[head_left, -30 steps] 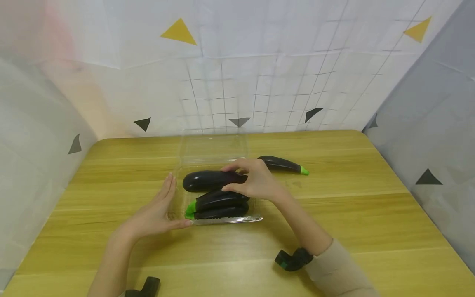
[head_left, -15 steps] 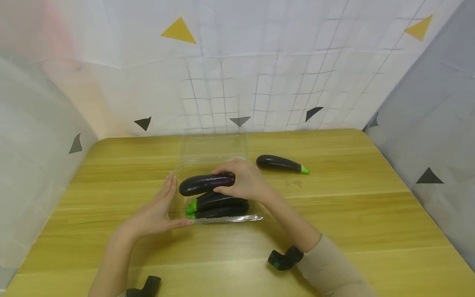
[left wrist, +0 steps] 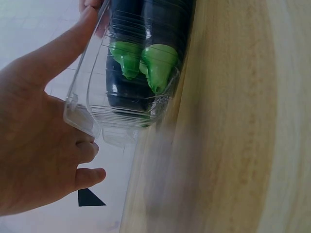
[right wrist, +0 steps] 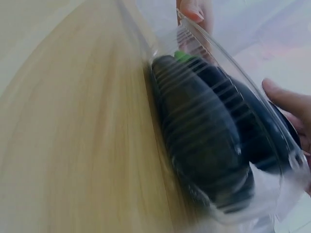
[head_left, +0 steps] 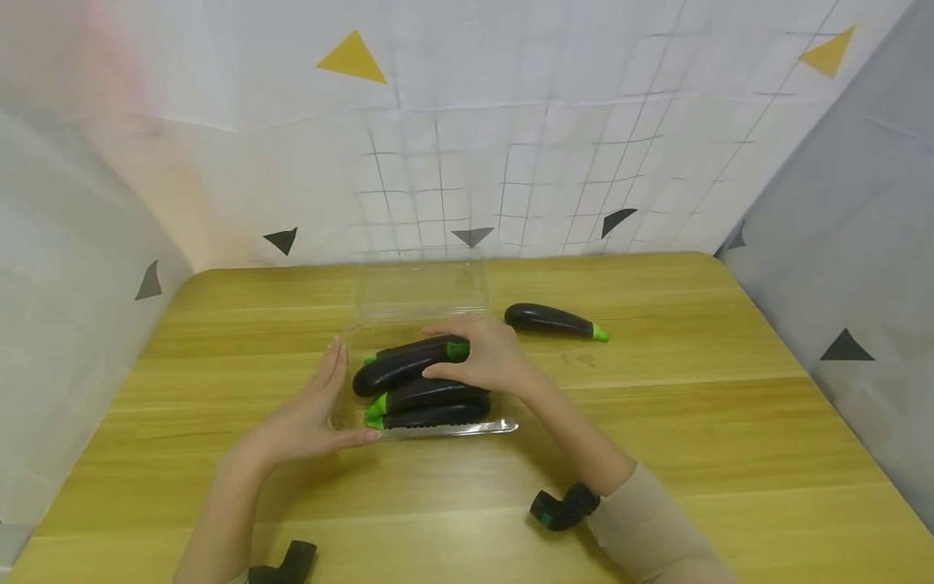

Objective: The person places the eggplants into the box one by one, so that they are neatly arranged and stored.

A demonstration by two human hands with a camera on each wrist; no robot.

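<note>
A clear plastic clamshell box (head_left: 445,432) holds several dark eggplants. My right hand (head_left: 485,353) reaches into it from the right and grips one eggplant (head_left: 397,369) near its green cap end, between thumb and fingers. This eggplant lies slightly slanted, cap to the right. Behind it, partly hidden, is another eggplant (head_left: 416,347) with a green tip at the left. Two front eggplants (head_left: 438,415) lie side by side, green caps (left wrist: 159,60) to the left. My left hand (head_left: 310,418) rests at the box's left side, fingers straight, thumb at the front corner.
A single eggplant (head_left: 550,319) lies on the wooden table (head_left: 693,422) to the right of the box. The transparent lid (head_left: 419,284) stands open at the back, near the white wall sheet (head_left: 467,186).
My right hand has moved slightly left with its eggplant, which has come forward and now shows its green cap. The eggplant behind has come into view. My left hand has stayed put.
</note>
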